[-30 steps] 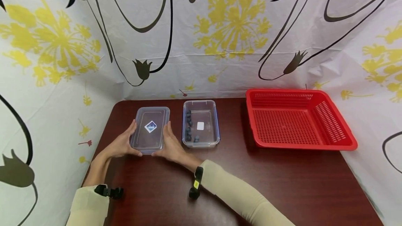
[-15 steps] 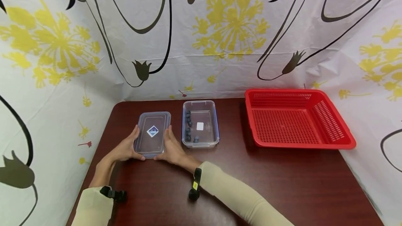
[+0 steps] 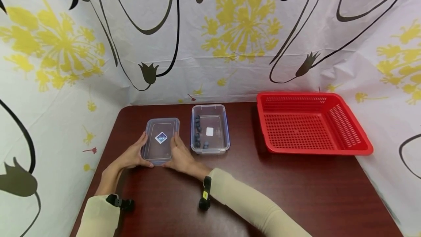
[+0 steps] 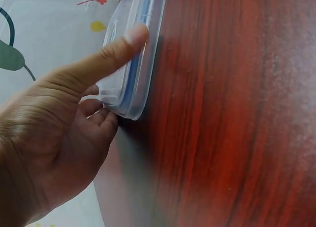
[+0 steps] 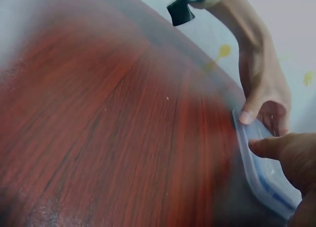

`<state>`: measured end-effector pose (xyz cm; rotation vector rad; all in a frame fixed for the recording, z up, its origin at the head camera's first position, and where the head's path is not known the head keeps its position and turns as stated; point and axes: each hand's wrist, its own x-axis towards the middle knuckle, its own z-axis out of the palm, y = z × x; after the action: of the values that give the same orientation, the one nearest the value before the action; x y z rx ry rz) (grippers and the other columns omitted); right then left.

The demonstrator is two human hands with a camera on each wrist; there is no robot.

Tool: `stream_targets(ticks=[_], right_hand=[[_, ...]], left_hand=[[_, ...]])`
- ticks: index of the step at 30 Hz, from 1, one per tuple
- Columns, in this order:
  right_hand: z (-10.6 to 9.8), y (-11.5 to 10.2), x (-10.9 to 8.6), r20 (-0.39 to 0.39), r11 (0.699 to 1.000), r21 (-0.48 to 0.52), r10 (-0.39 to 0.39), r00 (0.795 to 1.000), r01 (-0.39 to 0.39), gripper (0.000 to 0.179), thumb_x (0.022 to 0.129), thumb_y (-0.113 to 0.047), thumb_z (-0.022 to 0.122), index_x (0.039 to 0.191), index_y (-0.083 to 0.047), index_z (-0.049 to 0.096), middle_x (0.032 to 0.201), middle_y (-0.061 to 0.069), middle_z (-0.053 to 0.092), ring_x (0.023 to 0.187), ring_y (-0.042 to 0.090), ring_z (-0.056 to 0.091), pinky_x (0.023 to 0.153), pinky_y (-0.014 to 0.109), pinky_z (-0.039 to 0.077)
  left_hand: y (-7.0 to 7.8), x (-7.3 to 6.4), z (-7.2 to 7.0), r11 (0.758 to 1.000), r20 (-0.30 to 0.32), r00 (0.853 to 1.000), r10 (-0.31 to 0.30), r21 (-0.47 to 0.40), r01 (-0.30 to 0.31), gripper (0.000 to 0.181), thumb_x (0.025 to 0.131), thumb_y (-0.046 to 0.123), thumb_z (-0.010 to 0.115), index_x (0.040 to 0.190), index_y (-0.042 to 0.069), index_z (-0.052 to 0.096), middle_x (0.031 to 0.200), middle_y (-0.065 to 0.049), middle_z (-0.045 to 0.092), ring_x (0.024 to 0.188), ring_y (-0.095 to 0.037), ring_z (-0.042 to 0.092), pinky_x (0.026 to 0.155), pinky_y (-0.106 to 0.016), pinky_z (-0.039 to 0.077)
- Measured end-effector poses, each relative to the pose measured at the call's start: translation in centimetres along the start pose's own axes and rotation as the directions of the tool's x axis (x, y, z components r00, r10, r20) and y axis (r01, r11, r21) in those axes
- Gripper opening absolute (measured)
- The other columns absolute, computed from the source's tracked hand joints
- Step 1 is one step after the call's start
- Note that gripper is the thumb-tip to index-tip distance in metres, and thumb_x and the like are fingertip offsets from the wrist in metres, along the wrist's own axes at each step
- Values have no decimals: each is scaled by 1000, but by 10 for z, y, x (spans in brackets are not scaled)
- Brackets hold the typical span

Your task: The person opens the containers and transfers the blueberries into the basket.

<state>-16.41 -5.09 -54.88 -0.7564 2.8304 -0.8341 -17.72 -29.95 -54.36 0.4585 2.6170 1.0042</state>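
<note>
In the head view a clear plastic food-box lid (image 3: 157, 148) with a blue seal and a diamond sticker is at the table's left. My left hand (image 3: 133, 155) holds its left side, thumb at the near edge; my right hand (image 3: 181, 159) holds the right side the same way. The left wrist view shows the left thumb across the lid's (image 4: 129, 81) blue-lined edge and the other fingers behind it. In the right wrist view the right hand (image 5: 296, 158) is partly cut off, its thumb on the lid (image 5: 261, 180). Whether the lid touches the table cannot be told.
Right of the lid stands an uncovered clear container (image 3: 215, 145) with several small dark blue, berry-like balls (image 3: 197, 129) mostly along its left side. A red perforated basket (image 3: 299, 149) stands farther right. A patterned cloth (image 3: 204, 46) rises behind the brown table (image 3: 250, 193).
Both hands have brought the lid slightly nearer and to the right from one second ago. It has barely shifted over the last half second. The container and basket stay put.
</note>
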Motion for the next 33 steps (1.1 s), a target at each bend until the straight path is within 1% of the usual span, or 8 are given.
stream_targets(ticks=[9, 16, 19, 21, 24, 26, 30, 33], right_hand=[[-28, -21, -14, 97, 990, -77, -106, 990, 114, 107, 79, -47, 93, 157, 7, 44, 161, 26, 45, 145, 39, 51, 119, 41, 42], [-65, -20, -27, 150, 960, -146, -216, 965, 238, 95, 82, -48, 91, 152, 3, 53, 155, 20, 55, 138, 31, 58, 115, 35, 46], [-80, -11, -33, 160, 953, -156, -234, 959, 258, 91, 83, -47, 91, 151, 1, 56, 152, 17, 58, 137, 28, 58, 115, 34, 46], [-91, -4, -37, 175, 958, -139, -225, 959, 250, 89, 83, -45, 91, 150, 2, 56, 152, 17, 58, 139, 30, 57, 116, 36, 46], [-108, 11, -42, 188, 964, -122, -209, 960, 234, 89, 84, -42, 91, 151, 4, 54, 152, 19, 58, 140, 32, 56, 117, 40, 45], [-119, 23, -44, 184, 963, -115, -220, 958, 244, 88, 85, -41, 90, 150, 6, 54, 150, 22, 58, 139, 34, 56, 116, 42, 46], [-140, 51, -43, 164, 947, -128, -273, 948, 295, 79, 89, -39, 87, 146, 7, 58, 144, 23, 62, 134, 35, 60, 112, 45, 49], [-154, 71, -40, 153, 930, -154, -311, 938, 333, 69, 93, -38, 83, 142, 6, 62, 139, 21, 65, 129, 34, 63, 109, 45, 51]], left_hand=[[7, 0, -13, 999, -65, 998, -12, 31, 14, 123, 81, 25, 94, 164, -11, 11, 171, -36, 4, 153, -61, 17, 117, -75, 24], [21, 9, -19, 999, -86, 995, 43, 34, -41, 117, 84, 19, 92, 165, -10, 12, 172, -34, 6, 154, -59, 18, 117, -75, 25], [27, 11, -19, 998, -79, 995, 65, 29, -63, 117, 84, 20, 92, 165, -10, 13, 173, -33, 7, 154, -59, 19, 117, -75, 26], [30, 13, -17, 997, -73, 995, 71, 26, -69, 117, 84, 22, 92, 165, -9, 14, 173, -32, 7, 155, -57, 19, 117, -75, 25], [36, 16, -14, 996, -57, 995, 83, 23, -82, 119, 83, 25, 93, 166, -7, 14, 174, -30, 7, 156, -56, 18, 118, -74, 25], [40, 19, -12, 995, -47, 995, 93, 24, -92, 120, 83, 28, 93, 167, -5, 13, 174, -30, 7, 156, -56, 18, 119, -73, 25], [50, 26, -8, 994, -27, 994, 108, 21, -108, 121, 84, 34, 92, 168, -2, 12, 175, -27, 7, 158, -53, 16, 120, -72, 25], [58, 32, -4, 992, -20, 992, 124, 18, -124, 122, 84, 36, 91, 168, 0, 12, 176, -24, 6, 160, -49, 14, 122, -70, 23]])
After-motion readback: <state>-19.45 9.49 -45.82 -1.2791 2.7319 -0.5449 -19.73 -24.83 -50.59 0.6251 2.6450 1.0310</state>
